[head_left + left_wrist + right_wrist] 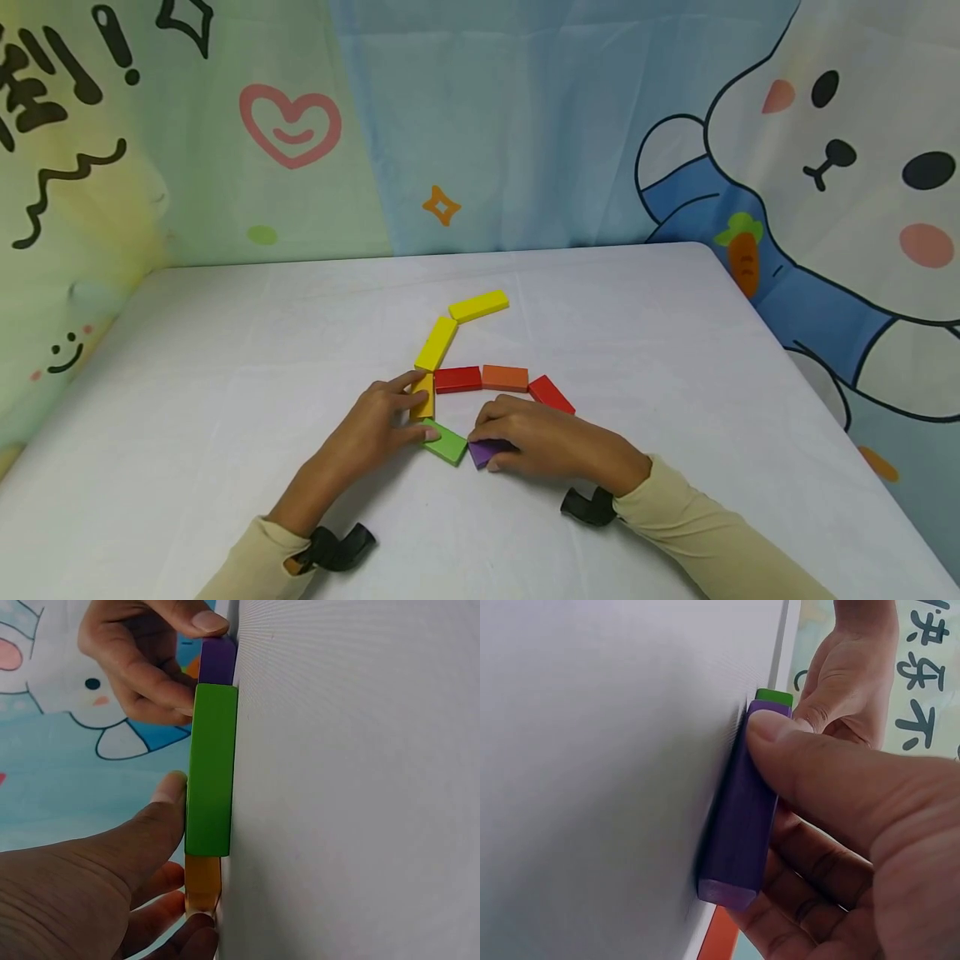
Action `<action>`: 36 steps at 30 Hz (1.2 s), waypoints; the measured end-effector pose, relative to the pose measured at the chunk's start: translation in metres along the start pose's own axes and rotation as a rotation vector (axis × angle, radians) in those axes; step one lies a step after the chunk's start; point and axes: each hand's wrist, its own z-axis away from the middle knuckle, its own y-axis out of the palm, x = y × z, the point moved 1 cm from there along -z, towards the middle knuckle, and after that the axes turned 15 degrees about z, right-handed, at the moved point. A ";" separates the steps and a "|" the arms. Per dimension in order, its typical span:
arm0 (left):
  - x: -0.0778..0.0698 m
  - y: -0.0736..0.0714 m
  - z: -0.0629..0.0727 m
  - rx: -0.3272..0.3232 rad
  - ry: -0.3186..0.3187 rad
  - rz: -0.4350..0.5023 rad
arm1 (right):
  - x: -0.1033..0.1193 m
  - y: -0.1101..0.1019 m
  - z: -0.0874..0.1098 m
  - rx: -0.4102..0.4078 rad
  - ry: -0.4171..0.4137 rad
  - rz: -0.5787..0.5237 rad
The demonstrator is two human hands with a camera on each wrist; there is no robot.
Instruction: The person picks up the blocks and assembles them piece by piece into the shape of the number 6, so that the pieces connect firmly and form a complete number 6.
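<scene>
Flat coloured blocks lie end to end in a curved line on the white table. My right hand (536, 437) pinches a purple block (739, 817) between thumb and fingers, one end against the green block (447, 443). My left hand (378, 421) rests on the line, its thumb on the green block and its fingers on an orange-yellow block (423, 398). In the left wrist view, the purple block (217, 661) meets the green block (212, 772) end to end. The right hand covers part of the purple block in the head view.
Two yellow blocks (437, 343) curve up and to the right from the orange-yellow one. A red block (457, 380), an orange block (505, 378) and another red block (552, 394) run rightward from it. A printed cloth (525, 125) hangs behind the table (675, 350).
</scene>
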 end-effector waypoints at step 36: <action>0.003 0.000 0.001 0.001 0.046 0.005 | -0.018 -0.019 0.025 -0.111 0.090 -0.056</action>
